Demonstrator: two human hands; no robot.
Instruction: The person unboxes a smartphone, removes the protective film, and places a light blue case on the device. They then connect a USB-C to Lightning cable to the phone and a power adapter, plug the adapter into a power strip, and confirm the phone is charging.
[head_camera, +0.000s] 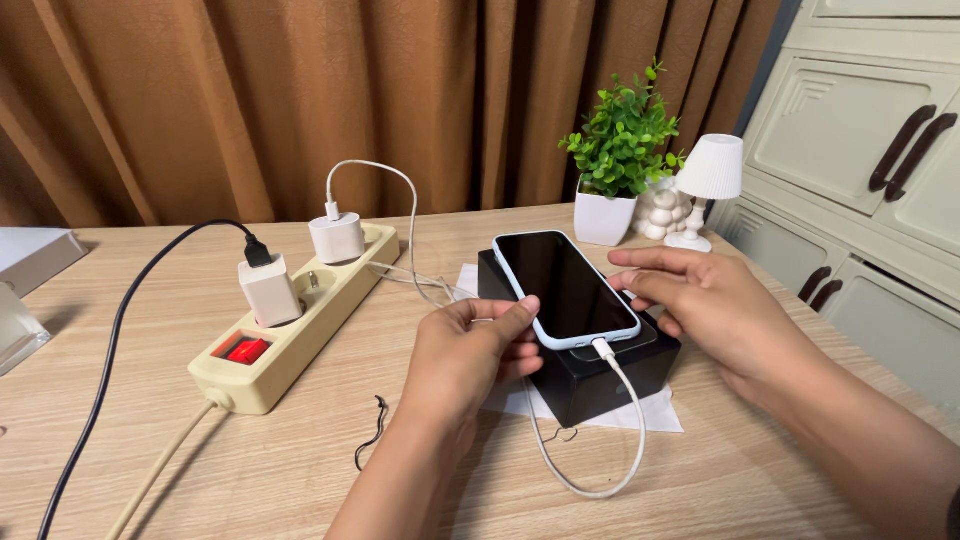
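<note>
Center frame, both hands (590, 320) steady a phone (562, 286), white cable (600, 440) plugged in, atop a black box (600, 375) on the desk (250, 450).

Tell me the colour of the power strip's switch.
Red, on the cream power strip; switch shows in head view.

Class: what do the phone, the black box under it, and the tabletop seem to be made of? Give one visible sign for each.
Phone: glossy glass front, judging by the reflections; pale blue edge, perhaps a soft case.
Black box: probably matte card, with sharp edges and little shine.
Tabletop: light wood or laminate, with printed-looking grain lines.
</note>
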